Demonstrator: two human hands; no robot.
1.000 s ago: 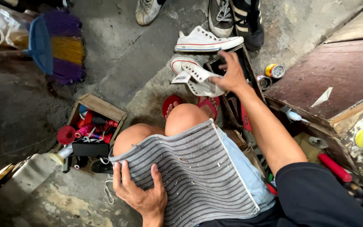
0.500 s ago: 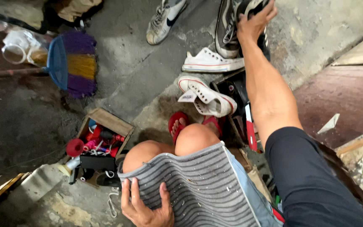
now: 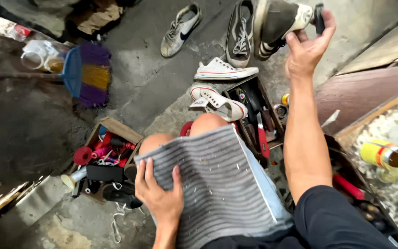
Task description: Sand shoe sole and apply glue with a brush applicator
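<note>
In the wooden box [image 3: 116,131], thread spools [image 3: 98,152]; right hand's [image 3: 306,48] grip holds a dark shoe [image 3: 279,23].

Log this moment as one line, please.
right hand: gripping dark sneaker, raised | left hand: flat on striped cloth over lap | white sneakers: on floor

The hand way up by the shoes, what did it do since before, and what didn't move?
The right hand left the white sneaker by the tool box, reached farther out and took hold of a dark worn shoe, lifting it. The left hand stayed flat on the striped cloth over the lap. The white sneakers, broom and box of thread spools stayed put.
</note>
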